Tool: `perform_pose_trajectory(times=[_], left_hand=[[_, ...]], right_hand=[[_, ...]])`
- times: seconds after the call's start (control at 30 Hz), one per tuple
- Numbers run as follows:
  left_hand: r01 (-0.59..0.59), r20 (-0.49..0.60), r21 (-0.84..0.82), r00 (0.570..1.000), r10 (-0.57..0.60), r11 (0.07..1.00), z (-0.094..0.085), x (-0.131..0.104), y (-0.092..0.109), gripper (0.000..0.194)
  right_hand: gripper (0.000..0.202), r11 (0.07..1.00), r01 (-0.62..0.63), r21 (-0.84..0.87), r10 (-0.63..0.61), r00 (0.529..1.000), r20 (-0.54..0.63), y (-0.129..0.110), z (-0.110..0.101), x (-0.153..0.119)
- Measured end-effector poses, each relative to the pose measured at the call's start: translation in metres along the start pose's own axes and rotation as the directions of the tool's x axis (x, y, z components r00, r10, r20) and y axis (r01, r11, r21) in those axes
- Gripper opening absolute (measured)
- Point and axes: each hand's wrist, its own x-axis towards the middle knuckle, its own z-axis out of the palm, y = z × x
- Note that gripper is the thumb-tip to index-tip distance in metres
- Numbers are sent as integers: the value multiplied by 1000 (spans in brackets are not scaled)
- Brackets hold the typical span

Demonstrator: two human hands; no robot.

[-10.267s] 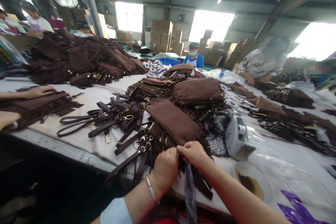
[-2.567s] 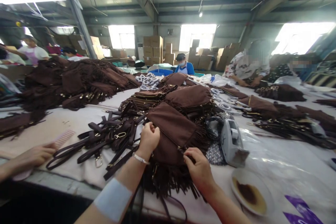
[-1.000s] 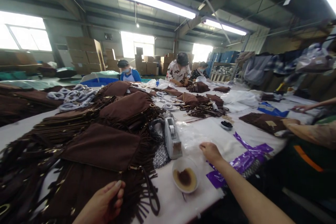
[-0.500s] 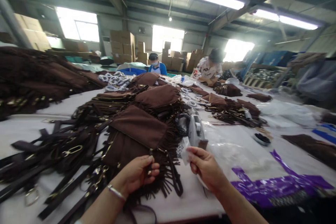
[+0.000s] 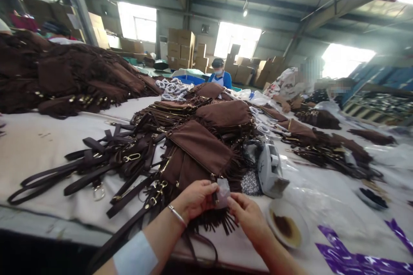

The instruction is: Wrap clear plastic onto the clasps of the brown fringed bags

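Note:
A brown fringed bag (image 5: 200, 148) lies flat on the pile in front of me. My left hand (image 5: 197, 201) is closed in a pinch at its lower edge, on a small dark piece with gold-coloured metal, mostly hidden by the fingers. My right hand (image 5: 250, 215) pinches a small piece of translucent plastic film (image 5: 223, 193) between thumb and finger. The film lies against the dark piece, touching or nearly touching my left fingertips. A grey tape dispenser (image 5: 270, 167) stands just beyond my right hand, beside black-and-white speckled material (image 5: 251, 182).
Dark straps (image 5: 129, 159) with metal clips spread at left. A large heap of brown bags (image 5: 64, 73) lies behind them. A white dish (image 5: 287, 225) with brown residue and purple plastic (image 5: 361, 262) are at right. Co-workers (image 5: 220, 75) sit across the table.
My right hand has brought the plastic film from beside the tape dispenser to my left hand at the bag's edge. The view has turned right, bringing the white dish into sight.

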Motion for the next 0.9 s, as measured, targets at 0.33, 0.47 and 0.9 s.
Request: perform_pose_trajectory(times=[0.33,0.47,0.9], left_hand=[[-12,-32,70,999,14,997,4,-10,16,25],[-71,-103,40,992,75,997,15,-8,23,24],[-201,-146,200,962,232,959,20,0,5,40]], right_hand=[[24,943,113,-314,-135,990,-50,-5,-2,16],[18,877,189,-442,-225,974,-30,-2,-3,0],[18,934,96,-344,-96,995,17,-13,1,1]])
